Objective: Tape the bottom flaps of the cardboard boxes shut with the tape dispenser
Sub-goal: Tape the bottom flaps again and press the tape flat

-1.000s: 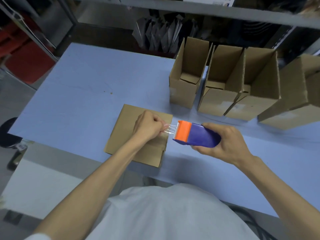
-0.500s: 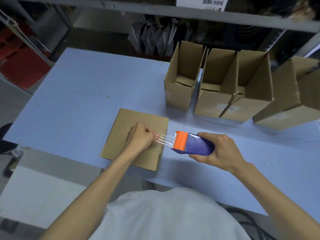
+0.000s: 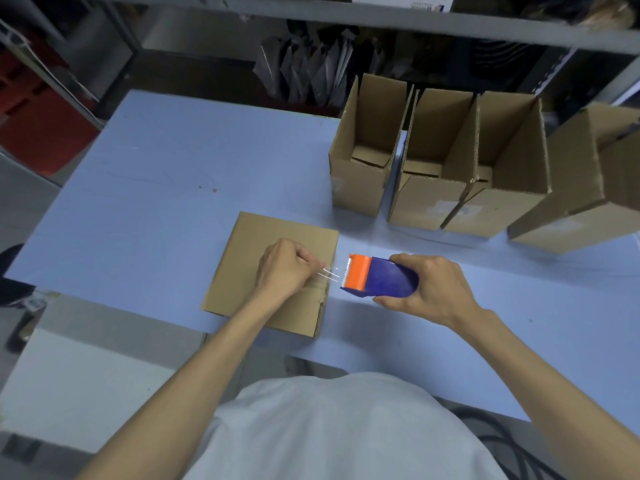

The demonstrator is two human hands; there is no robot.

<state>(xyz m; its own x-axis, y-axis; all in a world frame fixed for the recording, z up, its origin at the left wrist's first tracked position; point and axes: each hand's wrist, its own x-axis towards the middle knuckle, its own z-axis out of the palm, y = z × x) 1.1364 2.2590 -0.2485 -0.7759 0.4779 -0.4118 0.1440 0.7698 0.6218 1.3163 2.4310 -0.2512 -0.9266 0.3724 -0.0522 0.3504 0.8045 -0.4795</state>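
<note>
The blue bench [image 3: 138, 202] carries a closed cardboard box [image 3: 249, 271] close to its near edge, broad brown face up, with a flap seam showing near the box's right end. The left hand [image 3: 284, 271] rests on that face; its grip is tight, fingers curled in and pinching the free end of the clear tape [image 3: 330, 273] over the box's right edge. The tape spans the short gap to the tape dispenser [image 3: 381, 280], whose orange toothed head points left, just beside the box's right edge and above the bench. The right hand [image 3: 436, 289] has its grip wrapped round the dispenser's blue body, thumb underneath and fingers over the top. Farther back and to the right, four open boxes [image 3: 426, 202] stand in a row, touching or nearly so, the rightmost one tilted. Behind them runs a grey shelf rail [image 3: 311, 12].
</note>
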